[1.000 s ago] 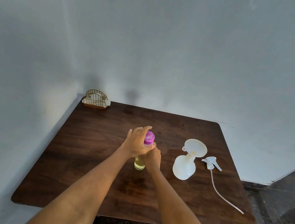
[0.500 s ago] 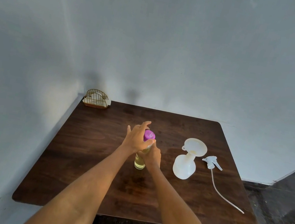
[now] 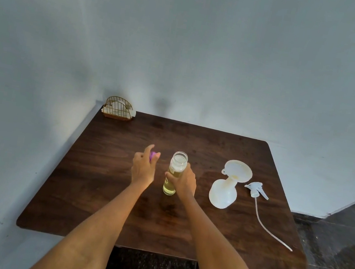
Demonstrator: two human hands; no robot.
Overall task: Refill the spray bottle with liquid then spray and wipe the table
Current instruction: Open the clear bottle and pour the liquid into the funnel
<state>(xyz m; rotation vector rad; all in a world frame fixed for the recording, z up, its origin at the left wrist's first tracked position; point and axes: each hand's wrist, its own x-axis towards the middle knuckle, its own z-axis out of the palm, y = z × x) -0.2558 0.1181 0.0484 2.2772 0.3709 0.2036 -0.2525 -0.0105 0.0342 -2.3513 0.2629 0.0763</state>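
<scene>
Refill step: right hand clamps the uncapped bottle, left hand pinches its purple cap; pouring through the funnel should follow.

Both bare forearms reach forward from the near edge of the table, converging toward its middle. The left hand hovers just left of the right one, back of the hand toward the camera, its fingers curled around a small purple cap with the index finger raised. The right hand wraps around the side of an upright clear bottle, thumb across the front, wrist straight in line with the forearm.
</scene>
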